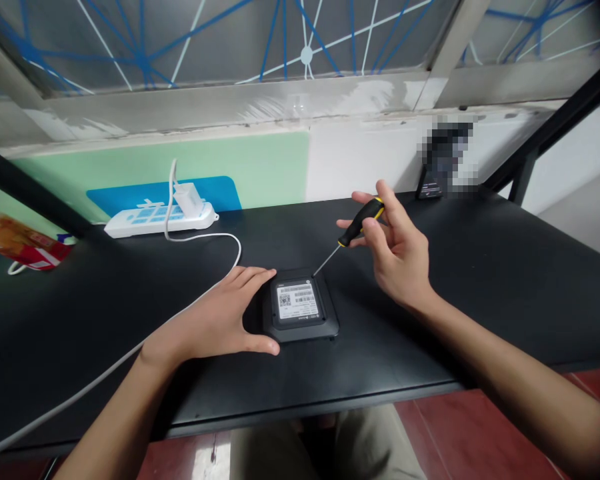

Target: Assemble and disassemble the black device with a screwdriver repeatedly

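A black square electronic device (301, 325) lies flat on the black table, its white printed label with a QR code facing up. My left hand (225, 313) holds it at the left, fingertips on the far corner and thumb at the near edge. Between the thumb and fingers of my right hand (397, 250) is a black and yellow screwdriver (359, 225). The screwdriver slants down to the left, its tip at the far right corner of the labelled panel. Whether it sits in a screw is too small to tell.
On the black table (430, 320), a white power strip (161, 219) with a plugged-in charger stands at the back left. Its white cable (110, 370) runs past my left wrist. A red and orange package (23, 240) lies far left; a dark, partly pixelated object (431, 183) leans against the back wall.
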The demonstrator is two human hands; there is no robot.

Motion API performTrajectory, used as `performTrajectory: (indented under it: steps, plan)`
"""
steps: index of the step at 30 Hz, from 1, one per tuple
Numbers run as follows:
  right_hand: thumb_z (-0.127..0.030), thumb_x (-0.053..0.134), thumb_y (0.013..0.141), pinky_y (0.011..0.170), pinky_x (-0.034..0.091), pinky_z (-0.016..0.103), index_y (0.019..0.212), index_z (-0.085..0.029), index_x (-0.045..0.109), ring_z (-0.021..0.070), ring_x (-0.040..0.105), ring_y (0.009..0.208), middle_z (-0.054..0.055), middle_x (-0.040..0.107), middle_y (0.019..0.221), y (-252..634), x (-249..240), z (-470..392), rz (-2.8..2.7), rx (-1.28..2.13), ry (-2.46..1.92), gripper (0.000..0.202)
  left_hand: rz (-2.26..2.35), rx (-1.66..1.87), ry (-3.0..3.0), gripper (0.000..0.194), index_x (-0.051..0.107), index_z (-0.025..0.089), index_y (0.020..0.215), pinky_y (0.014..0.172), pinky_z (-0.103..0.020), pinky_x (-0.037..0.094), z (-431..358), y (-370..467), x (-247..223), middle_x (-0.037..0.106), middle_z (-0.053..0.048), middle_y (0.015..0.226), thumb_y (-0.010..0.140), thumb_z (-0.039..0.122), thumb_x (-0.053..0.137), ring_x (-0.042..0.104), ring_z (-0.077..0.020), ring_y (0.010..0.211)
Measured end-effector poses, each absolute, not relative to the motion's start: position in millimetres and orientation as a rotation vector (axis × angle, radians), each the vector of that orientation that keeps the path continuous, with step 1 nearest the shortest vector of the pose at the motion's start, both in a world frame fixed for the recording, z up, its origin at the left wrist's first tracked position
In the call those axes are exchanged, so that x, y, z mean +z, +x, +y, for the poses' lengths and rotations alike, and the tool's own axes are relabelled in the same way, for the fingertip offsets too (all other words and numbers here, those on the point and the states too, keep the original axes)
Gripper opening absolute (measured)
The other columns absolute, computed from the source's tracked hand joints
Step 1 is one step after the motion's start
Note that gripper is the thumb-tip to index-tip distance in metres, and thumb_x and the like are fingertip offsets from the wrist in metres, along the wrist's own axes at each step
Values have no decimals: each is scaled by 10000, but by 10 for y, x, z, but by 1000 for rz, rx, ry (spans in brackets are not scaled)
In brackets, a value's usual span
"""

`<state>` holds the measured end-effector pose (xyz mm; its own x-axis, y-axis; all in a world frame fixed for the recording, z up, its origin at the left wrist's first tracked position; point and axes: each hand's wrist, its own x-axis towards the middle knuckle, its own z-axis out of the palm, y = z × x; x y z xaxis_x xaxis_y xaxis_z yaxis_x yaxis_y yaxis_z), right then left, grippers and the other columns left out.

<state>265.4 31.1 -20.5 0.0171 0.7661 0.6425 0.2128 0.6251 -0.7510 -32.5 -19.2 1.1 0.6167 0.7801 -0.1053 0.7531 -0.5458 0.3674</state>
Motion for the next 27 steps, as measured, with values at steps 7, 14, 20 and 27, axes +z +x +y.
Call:
performTrajectory:
  steps: [7,14,20,27]
  plan:
    - [-379,677,911,528,660,300,1295,-404,619,127,647,670,31,651,1131,2636,-160,315,-1477,433,-867,389,1216,119,2467,1032,292,267,1568,1243,-564,253,-187,-318,3,406,-109,1581,770,804,666,317,-367,1490]
    - [-414,515,996,656,684,330,1458,-438,453,207,745,987,48,594,1387,2638,-191,279,-1525,508,-855,467,1206,153,2462,1038,292,281,1572,1225,-570,281,-184,-340,-17,412,-104,1580,760,800,679,334,-381,1477]
    - [-399,593,964,668,684,336,1467,-420,429,202,764,935,48,663,1267,2653,-201,321,-1539,539,-849,530,1217,118,2467,1053,283,263,1572,1224,-554,297,-186,-331,-3,400,-110,1582,760,812,669,324,-371,1481]
    - [-395,672,915,582,675,360,1352,-415,533,161,713,653,18,642,980,2651,-199,370,-1527,457,-819,459,1210,136,2469,1031,288,282,1571,1229,-565,279,-183,-329,-4,414,-107,1577,767,799,674,334,-370,1478]
